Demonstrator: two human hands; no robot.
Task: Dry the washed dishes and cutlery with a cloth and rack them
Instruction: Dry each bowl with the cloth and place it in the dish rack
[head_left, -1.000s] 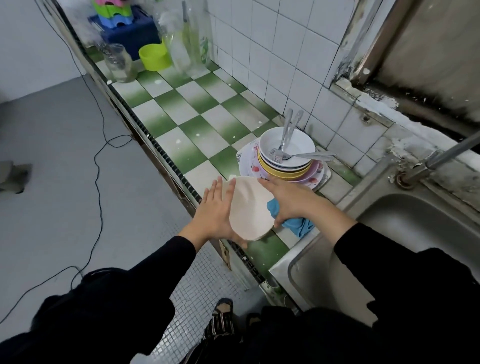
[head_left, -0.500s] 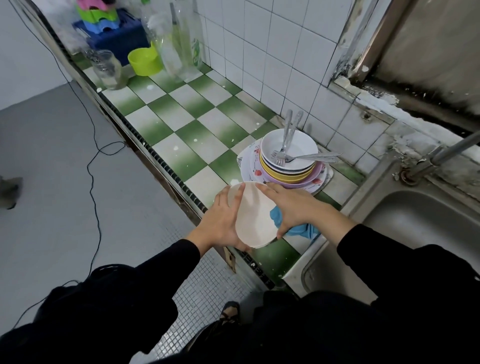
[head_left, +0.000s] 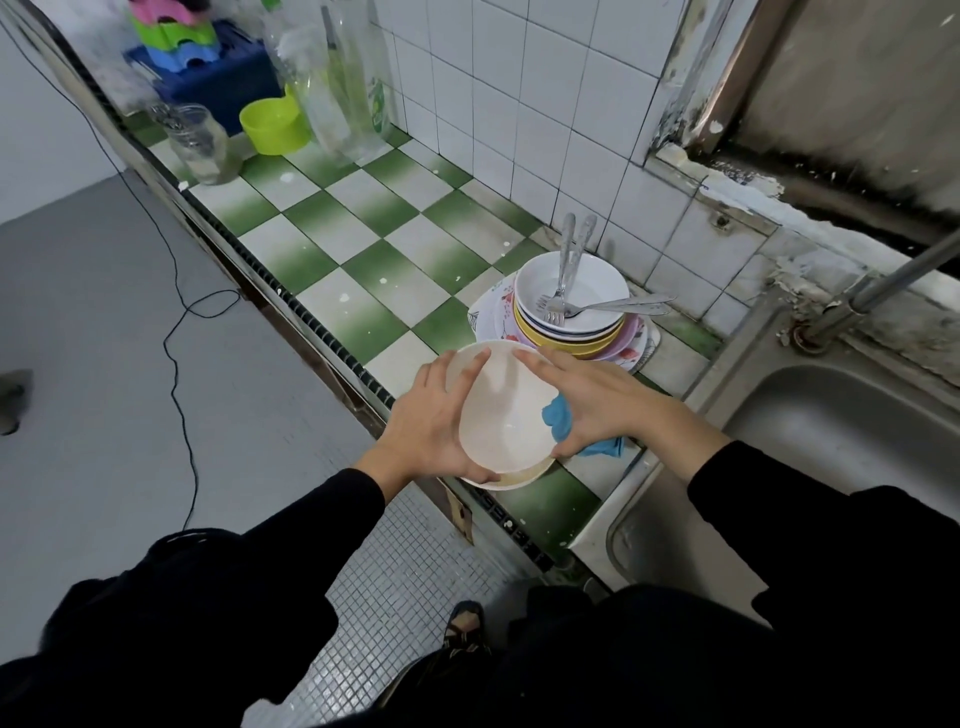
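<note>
Over the front edge of the table (head_left: 363, 249), the cream bowl (head_left: 506, 410) is gripped at its rim by the left hand (head_left: 426, 421), and the blue cloth (head_left: 557, 418) is pressed against it by the flat, straight-fingered right hand (head_left: 597, 400). The task is judged to be at an early stage: the stack of dishes (head_left: 571, 332) and the forks (head_left: 563, 280) just behind are not yet dried, and no rack is seen.

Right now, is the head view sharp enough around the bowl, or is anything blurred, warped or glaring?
Head view: the cream bowl, left hand and right hand are sharp; the far bottles look smeared; the wide lens stretches the frame's edges; light is soft, no harsh glare.
</note>
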